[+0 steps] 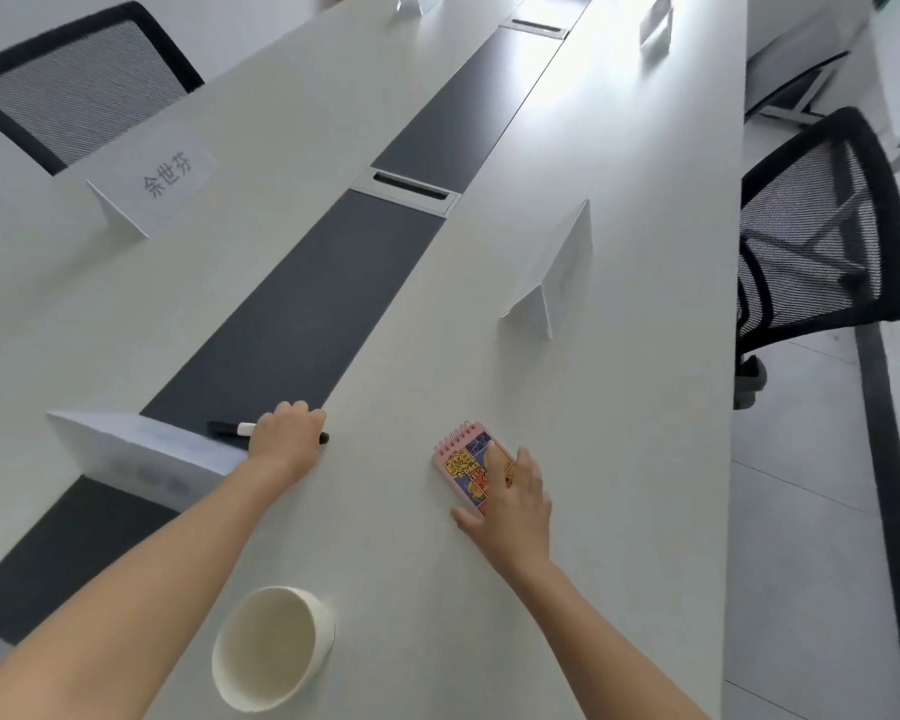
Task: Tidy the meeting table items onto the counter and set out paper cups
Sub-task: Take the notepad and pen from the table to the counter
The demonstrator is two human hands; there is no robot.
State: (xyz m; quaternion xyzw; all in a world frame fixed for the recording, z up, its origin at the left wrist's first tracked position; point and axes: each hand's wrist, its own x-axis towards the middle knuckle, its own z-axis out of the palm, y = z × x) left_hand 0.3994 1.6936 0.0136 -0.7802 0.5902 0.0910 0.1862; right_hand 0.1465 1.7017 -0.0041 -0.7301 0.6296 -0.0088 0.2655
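The person leans over a long white meeting table [635,418] with both bare arms stretched out. The left hand [287,433] has its fingers curled down over a black marker [230,428], which lies across the edge of the dark strip [292,314] running down the middle of the table; the pen's two ends stick out on either side of the fist. The right hand [515,501] lies on a small pink spiral notebook [463,459] with a bright cartoon cover. Its fingers are fairly straight and spread over the cover, and the thumb is set against the near left corner. The notebook sits flat on the white surface, well to the right of the marker. Closer to the person, between the two forearms, a white paper cup [268,646] stands upright with its mouth open to the camera. A folded white name card [141,454] stands just left of the left wrist, another [557,267] stands further up on the right half of the table, and a third with printed characters [162,181] faces in from the left side. A metal cable slot [404,187] breaks the dark strip midway. Black mesh office chairs stand at the far left [74,80] and at the right edge [822,241] of the table.
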